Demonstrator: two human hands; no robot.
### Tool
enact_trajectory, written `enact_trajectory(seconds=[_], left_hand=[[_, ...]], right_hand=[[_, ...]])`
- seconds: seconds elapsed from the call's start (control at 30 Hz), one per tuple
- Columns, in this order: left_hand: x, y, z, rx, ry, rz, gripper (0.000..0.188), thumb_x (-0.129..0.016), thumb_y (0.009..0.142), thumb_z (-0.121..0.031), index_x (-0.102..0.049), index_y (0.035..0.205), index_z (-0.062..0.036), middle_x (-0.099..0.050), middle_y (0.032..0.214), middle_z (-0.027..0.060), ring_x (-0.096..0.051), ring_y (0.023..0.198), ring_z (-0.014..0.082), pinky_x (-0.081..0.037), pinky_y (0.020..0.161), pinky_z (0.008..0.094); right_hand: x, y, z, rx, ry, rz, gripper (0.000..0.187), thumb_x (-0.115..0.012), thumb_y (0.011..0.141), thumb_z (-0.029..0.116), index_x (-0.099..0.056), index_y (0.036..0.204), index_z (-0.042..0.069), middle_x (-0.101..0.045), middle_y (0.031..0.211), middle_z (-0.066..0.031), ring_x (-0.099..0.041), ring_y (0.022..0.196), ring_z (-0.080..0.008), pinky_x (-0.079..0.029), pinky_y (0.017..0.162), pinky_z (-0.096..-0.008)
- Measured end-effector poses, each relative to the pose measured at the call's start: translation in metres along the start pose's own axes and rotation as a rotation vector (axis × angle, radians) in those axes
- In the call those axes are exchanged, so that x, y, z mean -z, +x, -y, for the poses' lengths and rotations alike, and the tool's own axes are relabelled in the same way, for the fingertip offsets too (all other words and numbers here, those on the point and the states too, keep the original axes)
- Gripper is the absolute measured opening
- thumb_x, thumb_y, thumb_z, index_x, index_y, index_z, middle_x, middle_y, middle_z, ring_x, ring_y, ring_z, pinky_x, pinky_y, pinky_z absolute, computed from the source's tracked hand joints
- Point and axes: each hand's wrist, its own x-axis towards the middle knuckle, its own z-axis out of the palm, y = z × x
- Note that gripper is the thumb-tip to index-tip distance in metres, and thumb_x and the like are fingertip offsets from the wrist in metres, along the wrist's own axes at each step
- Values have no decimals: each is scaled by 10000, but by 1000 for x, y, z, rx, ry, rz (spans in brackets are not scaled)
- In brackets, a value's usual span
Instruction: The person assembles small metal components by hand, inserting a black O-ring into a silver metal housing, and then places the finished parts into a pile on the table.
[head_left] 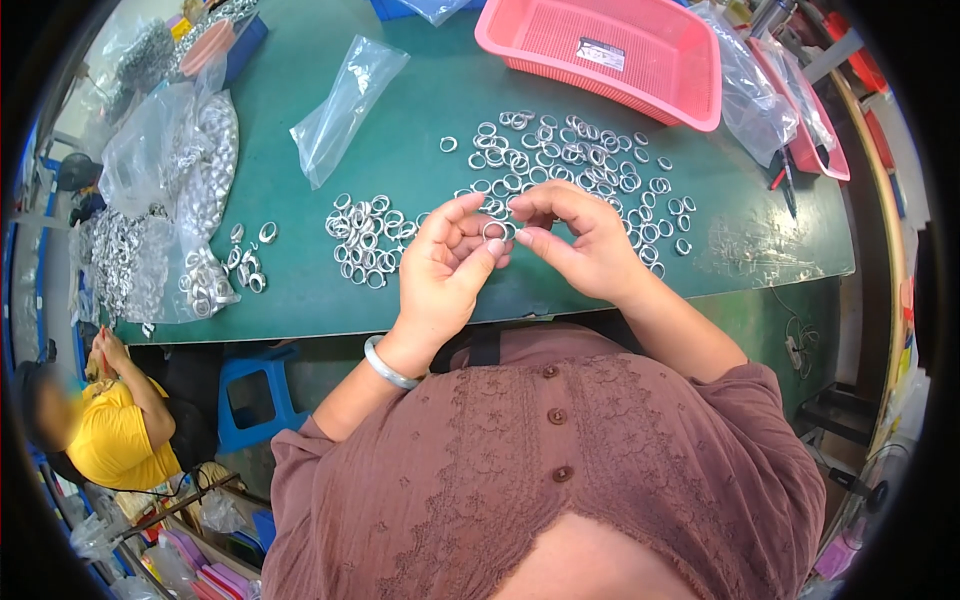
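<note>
Between my two hands, over the near part of the table, is a silver metal ring (494, 231). My left hand (445, 265) pinches it from the left with thumb and fingers. From the other side, the thumb and forefinger of my right hand (580, 240) close at the ring's right edge; whether a second small piece is in them is too fine to tell. Beyond my hands spreads a wide scatter of similar rings (570, 150). A smaller heap of rings (365, 240) lies just left of my left hand.
A pink basket (600, 60) stands at the far side of the green table (280, 120). A clear plastic bag (350, 110) lies left of it. Bagged metal parts (200, 150) pile up at the left. A pen (790, 190) lies at right. A person in yellow (125, 430) sits at lower left.
</note>
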Motion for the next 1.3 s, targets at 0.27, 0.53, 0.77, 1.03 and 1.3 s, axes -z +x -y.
enact_trajectory(seconds=[0.27,0.53,0.77,1.03,1.3], left_hand=[[7,3,-2,358,-305,-59,312,-556,826,-5,-520,1133,34,-595,998,116,-603,907,193,-502,810,262],[18,4,7,370,-480,-31,215,-516,841,-25,-544,1045,37,-593,1000,142,-590,932,217,-485,852,297],[26,2,6,421,-465,-98,101,-506,847,-81,-543,928,-33,-592,891,88,-570,767,163,-477,665,268],[13,2,5,388,-7,-129,158,-558,831,-53,-546,986,-29,-558,792,4,-466,601,47,-369,495,171],[5,6,12,208,435,26,167,-602,825,-85,-578,974,-13,-554,726,-37,-448,581,18,-381,528,162]], right_hand=[[1,-1,-6,-119,7,-26,179,-604,770,6,-592,948,-2,-581,862,-64,-552,711,-120,-460,653,-242],[3,0,-9,-98,-158,-32,150,-599,750,7,-612,899,17,-580,861,-78,-569,743,-200,-468,670,-295],[-5,-2,-16,105,-708,117,126,-658,695,120,-649,817,92,-521,883,-43,-474,884,-231,-357,790,-361],[-12,1,-14,49,-753,120,162,-670,683,144,-638,829,85,-513,873,-50,-457,897,-239,-334,814,-376],[-11,-1,-15,93,-600,110,127,-634,690,92,-574,802,79,-534,838,-63,-489,857,-259,-349,796,-390]])
